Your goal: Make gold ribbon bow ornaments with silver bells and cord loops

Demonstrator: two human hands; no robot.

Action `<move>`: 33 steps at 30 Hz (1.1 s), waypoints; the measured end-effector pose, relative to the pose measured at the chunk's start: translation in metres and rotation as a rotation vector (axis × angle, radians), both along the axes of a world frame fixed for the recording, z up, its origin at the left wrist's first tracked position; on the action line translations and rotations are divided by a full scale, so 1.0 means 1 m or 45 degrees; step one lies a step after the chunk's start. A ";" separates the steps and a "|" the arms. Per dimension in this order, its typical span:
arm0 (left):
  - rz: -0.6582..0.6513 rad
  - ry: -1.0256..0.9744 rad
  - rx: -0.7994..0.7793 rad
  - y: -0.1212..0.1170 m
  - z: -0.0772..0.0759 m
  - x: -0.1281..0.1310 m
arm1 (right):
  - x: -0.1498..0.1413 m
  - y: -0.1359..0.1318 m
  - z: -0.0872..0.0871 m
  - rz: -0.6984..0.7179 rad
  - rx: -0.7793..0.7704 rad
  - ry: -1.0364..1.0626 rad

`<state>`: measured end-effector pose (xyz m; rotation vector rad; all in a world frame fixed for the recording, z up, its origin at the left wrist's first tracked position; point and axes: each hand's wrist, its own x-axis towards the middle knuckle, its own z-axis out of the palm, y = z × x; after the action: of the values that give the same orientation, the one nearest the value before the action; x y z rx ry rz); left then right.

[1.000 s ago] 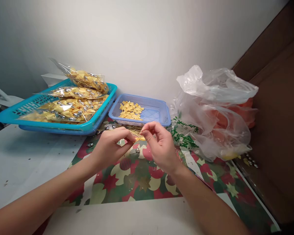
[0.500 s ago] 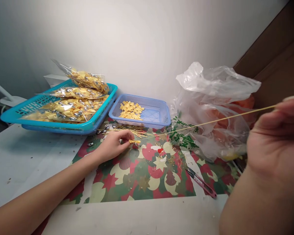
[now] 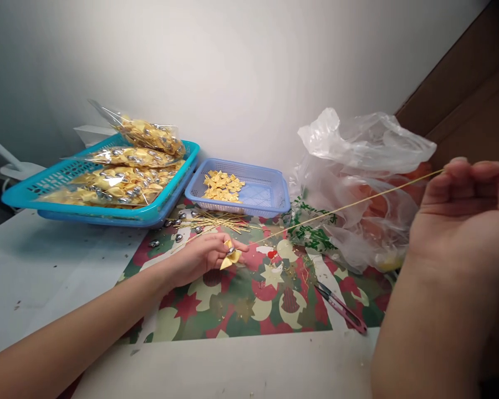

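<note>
1. Landmark: small blue basket (image 3: 260,195), at the back of the tabletop (image 3: 224,366), w/ a heap of yellow bows (image 3: 220,187) in its L half.
2. Hands: L hand (image 3: 197,256), in front of the basket & a bit L, has its fingers closed on one yellow bow w/ a silver bead (image 3: 228,260).
3. R hand (image 3: 461,221), well R of the basket & nearer the wearer, pinches a thin yellow cord (image 3: 357,204) at its fingertips.
4. Cord runs straight b/w both hands, slanting up to the R, passing in front of the basket's R end.
5. Just in front of the basket: pile of gold strips (image 3: 220,221); loose silver beads (image 3: 154,243) lie front-L of it.
6. Front-R of the basket: snips (image 3: 341,307), on/by a patterned sheet (image 3: 245,313).
7. L of the basket: bigger turquoise basket (image 3: 149,213) w/ clear packets (image 3: 120,185) of bows.
8. R of the basket: crumpled plastic bags (image 3: 361,144), sth orange showing thru.
</note>
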<state>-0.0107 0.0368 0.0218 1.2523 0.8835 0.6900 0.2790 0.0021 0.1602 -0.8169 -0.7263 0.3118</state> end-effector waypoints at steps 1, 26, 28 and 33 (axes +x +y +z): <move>0.016 -0.100 -0.157 -0.003 0.003 0.002 | 0.003 0.005 -0.002 -0.025 0.012 0.067; -0.006 -0.429 -0.423 -0.009 0.000 0.003 | 0.019 0.043 -0.016 -0.134 -0.108 0.294; 0.003 -0.408 -0.436 -0.009 -0.003 0.004 | 0.017 0.044 -0.016 -0.152 -0.114 0.299; 0.051 -0.399 -0.329 -0.004 -0.001 0.001 | 0.026 0.047 -0.015 -0.105 -0.107 0.355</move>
<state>-0.0096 0.0327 0.0203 0.8701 0.7130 0.7540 0.3055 0.0491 0.1449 -0.8599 -0.4201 0.3751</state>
